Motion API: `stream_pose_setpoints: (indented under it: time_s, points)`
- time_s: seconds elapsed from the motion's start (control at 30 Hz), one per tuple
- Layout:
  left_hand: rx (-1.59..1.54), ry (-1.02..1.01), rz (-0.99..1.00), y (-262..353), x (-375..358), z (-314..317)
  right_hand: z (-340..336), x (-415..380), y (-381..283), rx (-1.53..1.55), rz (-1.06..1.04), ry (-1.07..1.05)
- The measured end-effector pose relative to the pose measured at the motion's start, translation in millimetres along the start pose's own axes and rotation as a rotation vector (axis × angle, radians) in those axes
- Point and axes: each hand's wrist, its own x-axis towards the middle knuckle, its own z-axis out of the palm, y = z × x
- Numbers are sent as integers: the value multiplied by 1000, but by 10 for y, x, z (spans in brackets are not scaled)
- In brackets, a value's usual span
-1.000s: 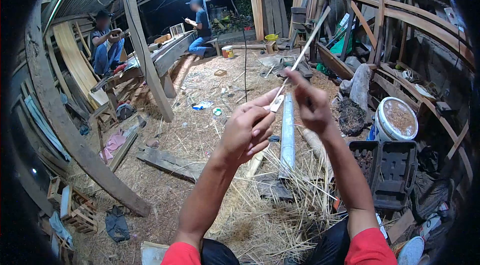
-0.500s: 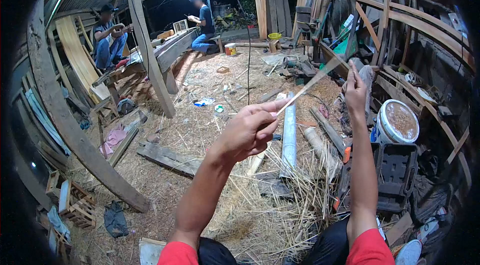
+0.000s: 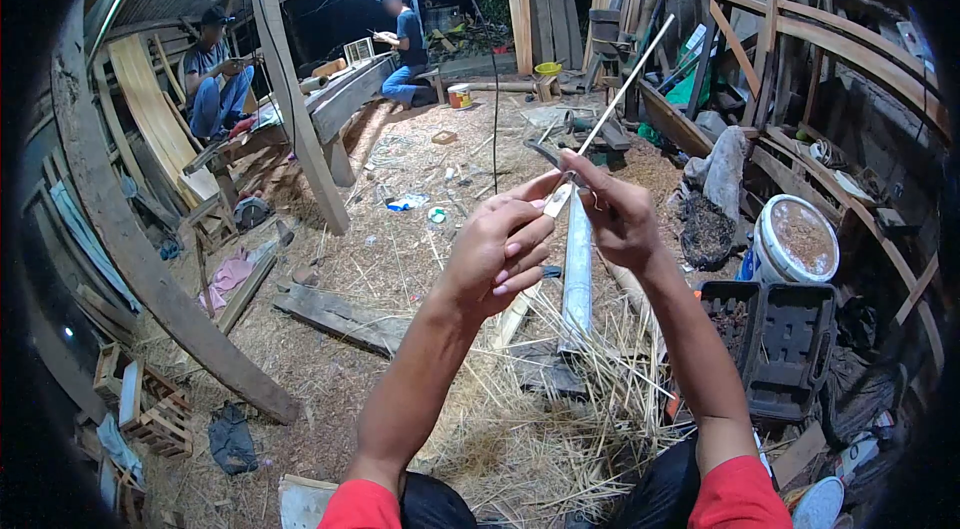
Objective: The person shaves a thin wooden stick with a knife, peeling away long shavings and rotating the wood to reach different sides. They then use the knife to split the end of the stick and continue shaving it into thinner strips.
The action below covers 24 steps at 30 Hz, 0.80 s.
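Note:
Both hands meet in front of me at the middle of the view. My left hand is closed, its fingers curled about the lower end of a thin pale stick, which looks like bamboo and slants up to the right. Close against it, my right hand is closed too, its thumb pressed at the stick. A small knife with a dark curved blade pokes out leftward by the right thumb. Between the hands shows a flat pale piece, like a handle; I cannot tell which fingers grip it.
Split strips and shavings pile below my hands. A grey pipe, a black tool case and a white bucket lie around. Two people sit at a wooden bench at the back left. A timber post leans left.
My right hand has come in from the right to meet the left. The stick, blurred before, is now sharp and steeper. The curved blade has come into view.

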Motion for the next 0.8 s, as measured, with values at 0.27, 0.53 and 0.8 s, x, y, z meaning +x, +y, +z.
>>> stream_pose_setpoints:
  time_s: [0.27, 0.53, 0.8]
  points:
    - [72, -54, 4, 83, -33, -77, -191, -4, 105, -134, 208, -25]
    - [247, -46, -105, 73, -50, -67, -306, -59, 452, -243, 376, 155]
    - [238, -45, -176, 16, 24, -196, -407, -273, 894, -351, 652, 249]
